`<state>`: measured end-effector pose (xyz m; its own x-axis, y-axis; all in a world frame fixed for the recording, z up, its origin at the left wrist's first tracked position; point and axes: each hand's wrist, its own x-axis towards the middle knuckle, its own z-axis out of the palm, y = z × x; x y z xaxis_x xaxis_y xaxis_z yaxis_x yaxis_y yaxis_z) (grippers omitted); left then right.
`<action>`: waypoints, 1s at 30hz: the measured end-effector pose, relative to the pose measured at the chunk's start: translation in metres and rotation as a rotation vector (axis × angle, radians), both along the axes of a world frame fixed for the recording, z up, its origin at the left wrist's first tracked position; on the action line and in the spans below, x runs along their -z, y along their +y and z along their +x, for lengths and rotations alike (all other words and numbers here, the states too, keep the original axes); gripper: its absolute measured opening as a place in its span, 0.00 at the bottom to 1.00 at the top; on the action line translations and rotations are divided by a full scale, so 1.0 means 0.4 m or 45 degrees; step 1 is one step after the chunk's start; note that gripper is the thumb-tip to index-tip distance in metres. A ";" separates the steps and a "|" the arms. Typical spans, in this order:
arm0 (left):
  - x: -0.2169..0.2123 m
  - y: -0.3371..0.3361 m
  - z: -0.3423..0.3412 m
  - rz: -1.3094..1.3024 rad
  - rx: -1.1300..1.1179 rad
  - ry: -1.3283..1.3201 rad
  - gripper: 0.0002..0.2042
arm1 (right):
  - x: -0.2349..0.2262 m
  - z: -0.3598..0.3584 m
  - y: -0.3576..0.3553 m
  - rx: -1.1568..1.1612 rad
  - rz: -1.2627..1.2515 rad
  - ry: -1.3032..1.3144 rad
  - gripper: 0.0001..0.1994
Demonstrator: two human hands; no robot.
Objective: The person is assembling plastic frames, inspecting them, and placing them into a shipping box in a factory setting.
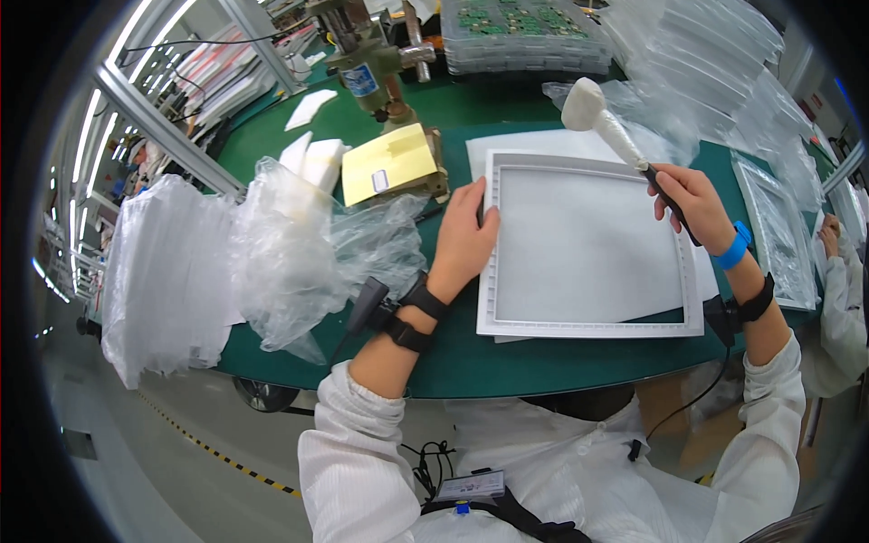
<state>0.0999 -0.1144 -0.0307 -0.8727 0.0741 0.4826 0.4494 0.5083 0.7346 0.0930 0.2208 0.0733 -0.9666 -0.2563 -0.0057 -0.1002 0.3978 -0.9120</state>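
Note:
A rectangular white frame (pixel 590 330) lies flat on a white foam sheet (pixel 534 143) in front of me. At its left side, my left hand (pixel 466 233) grips the edge, thumb and fingers bent against it. My right hand (pixel 692 204) is wrapped round the black handle of a hammer (pixel 623 143). The hammer's head and upper shaft are covered in white wrapping, and it is raised over the frame's far right corner. White sheet shows through the frame's opening.
Clear plastic bags (pixel 294 262) and stacked white foam sheets (pixel 163 281) sit on the left. Farther back are a yellow block (pixel 389 165), a metal press (pixel 367 68) and trays of green circuit boards (pixel 525 45). A bagged frame (pixel 774 231) lies right, near another person's hand (pixel 830 233).

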 end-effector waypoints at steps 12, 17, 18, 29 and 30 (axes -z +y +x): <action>0.001 0.004 0.006 -0.025 -0.009 -0.050 0.23 | 0.048 0.014 0.048 0.085 0.203 0.005 0.16; -0.005 0.012 0.009 0.005 0.017 -0.090 0.23 | 0.053 0.012 0.050 0.072 0.145 -0.001 0.16; -0.003 0.008 0.009 -0.003 0.009 -0.069 0.23 | 0.031 0.012 0.045 0.064 0.205 -0.062 0.17; -0.011 0.006 0.010 -0.005 0.000 -0.056 0.24 | 0.052 0.075 0.194 0.294 0.078 0.004 0.17; -0.008 0.006 0.010 -0.006 0.006 -0.055 0.24 | 0.063 0.073 0.201 0.276 0.155 -0.037 0.17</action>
